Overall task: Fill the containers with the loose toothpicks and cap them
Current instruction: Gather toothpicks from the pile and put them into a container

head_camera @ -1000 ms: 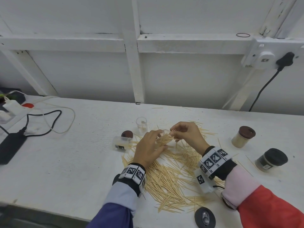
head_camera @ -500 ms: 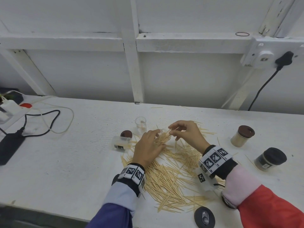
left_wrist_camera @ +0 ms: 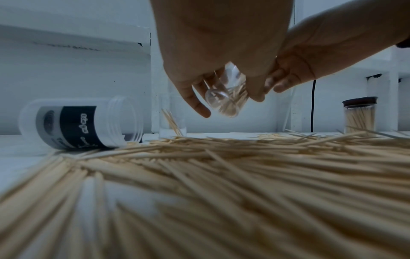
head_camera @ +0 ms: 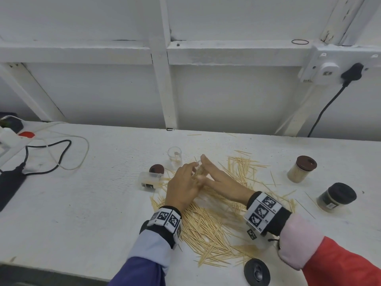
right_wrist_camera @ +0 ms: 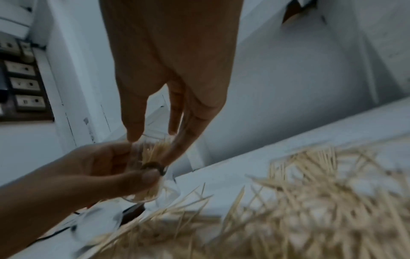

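Your table (head_camera: 86, 203) carries everything, and the toothpick pile (head_camera: 212, 219) spread across its middle is the landmark to work from. It lies loose and fanned out, most likely so that you can pinch up bunches from any side.

Right of the pile stand two capped jars: the brown-lid jar (head_camera: 301, 169), already packed with picks, and nearer you the black-lid jar (head_camera: 336, 198). At the pile's left edge the labelled jar (head_camera: 148, 180) lies on its side, open, with a brown cap (head_camera: 156, 168) just behind it. Behind the pile a clear cup (head_camera: 174, 154) stands upright with a few picks leaning inside. A black lid (head_camera: 256, 272) lies at the pile's near edge (probably waiting for an uncapped jar).

Your left hand (head_camera: 183, 186) holds the small vial (left_wrist_camera: 226, 94) over the pile's far side, tilted, with fingers and thumb curled round its clear wall, so the mouth faces the other hand. The vial is partly filled. Your right hand (head_camera: 222, 179) has its fingers (right_wrist_camera: 133, 129) stretched out nearly straight, tips at the vial's mouth, seemingly guiding picks in; whether it pinches any picks I cannot tell.
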